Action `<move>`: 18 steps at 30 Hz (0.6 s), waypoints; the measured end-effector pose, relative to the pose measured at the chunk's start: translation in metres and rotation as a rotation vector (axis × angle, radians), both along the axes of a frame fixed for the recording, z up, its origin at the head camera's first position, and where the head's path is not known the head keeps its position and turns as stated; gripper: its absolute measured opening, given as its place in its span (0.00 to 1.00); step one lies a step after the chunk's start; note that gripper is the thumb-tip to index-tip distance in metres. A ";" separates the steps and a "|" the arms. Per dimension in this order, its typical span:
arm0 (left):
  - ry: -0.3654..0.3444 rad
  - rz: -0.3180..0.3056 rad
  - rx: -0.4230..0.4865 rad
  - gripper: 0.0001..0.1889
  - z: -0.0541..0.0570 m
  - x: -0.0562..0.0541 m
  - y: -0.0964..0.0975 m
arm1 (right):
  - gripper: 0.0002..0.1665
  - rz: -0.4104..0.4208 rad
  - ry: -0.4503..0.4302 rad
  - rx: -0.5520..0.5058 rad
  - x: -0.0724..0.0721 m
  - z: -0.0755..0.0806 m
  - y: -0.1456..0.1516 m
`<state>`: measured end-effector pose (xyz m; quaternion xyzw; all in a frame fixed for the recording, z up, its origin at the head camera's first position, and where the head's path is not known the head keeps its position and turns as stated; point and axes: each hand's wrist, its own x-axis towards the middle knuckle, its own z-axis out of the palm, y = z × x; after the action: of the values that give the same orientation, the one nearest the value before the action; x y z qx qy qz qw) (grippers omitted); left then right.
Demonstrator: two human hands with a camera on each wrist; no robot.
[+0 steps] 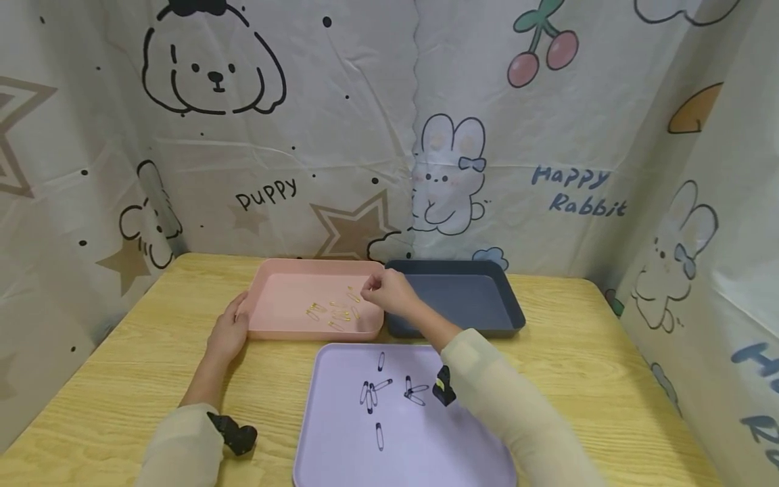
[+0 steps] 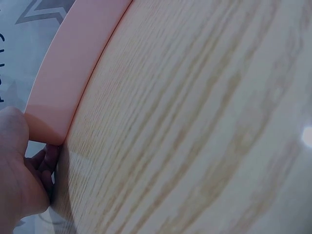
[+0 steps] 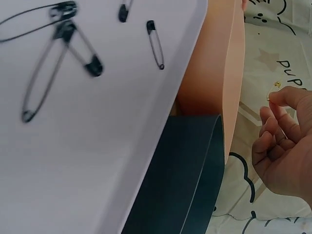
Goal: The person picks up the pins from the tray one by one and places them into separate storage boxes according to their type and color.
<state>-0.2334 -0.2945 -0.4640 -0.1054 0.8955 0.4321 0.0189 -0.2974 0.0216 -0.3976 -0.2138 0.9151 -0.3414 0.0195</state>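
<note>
In the head view a pink tray stands at the back left of the table, with several gold safety pins scattered in it. My left hand grips the tray's left end; its thumb lies at the rim and the fingers fold in below in the left wrist view. Over the pink tray's right side hovers my right hand. Thumb and index finger pinch a small gold safety pin, seen in the right wrist view. In front lies a lilac tray with several black safety pins on it.
A dark blue tray sits right beside the pink one, under my right wrist. The wooden table extends to both sides. A printed curtain closes off the back and sides.
</note>
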 end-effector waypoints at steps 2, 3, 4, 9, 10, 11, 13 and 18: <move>0.003 0.002 -0.001 0.28 0.000 0.000 0.000 | 0.06 -0.005 0.001 0.004 -0.003 0.001 -0.003; 0.008 0.000 -0.003 0.27 -0.001 -0.001 -0.001 | 0.06 -0.005 0.003 0.005 -0.005 0.002 -0.004; 0.013 -0.001 -0.008 0.27 -0.001 -0.001 -0.001 | 0.06 -0.005 0.004 0.006 -0.006 0.003 -0.005; 0.031 -0.008 -0.024 0.27 -0.002 -0.004 -0.002 | 0.06 -0.015 0.010 0.026 -0.015 0.006 -0.011; 0.028 -0.005 -0.022 0.27 -0.002 -0.004 -0.002 | 0.06 -0.022 0.009 0.034 -0.017 0.006 -0.012; 0.025 -0.004 -0.020 0.27 -0.002 -0.004 -0.002 | 0.06 -0.028 0.004 0.044 -0.018 0.006 -0.014; 0.023 -0.001 -0.018 0.27 -0.003 -0.004 -0.003 | 0.06 -0.041 0.001 0.061 -0.020 0.006 -0.017; 0.015 -0.003 -0.005 0.27 -0.003 -0.002 -0.003 | 0.06 -0.052 -0.007 0.086 -0.025 0.002 -0.024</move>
<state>-0.2351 -0.2973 -0.4666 -0.1007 0.8968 0.4307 0.0125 -0.3226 -0.0023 -0.3957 -0.1877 0.9340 -0.3030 0.0229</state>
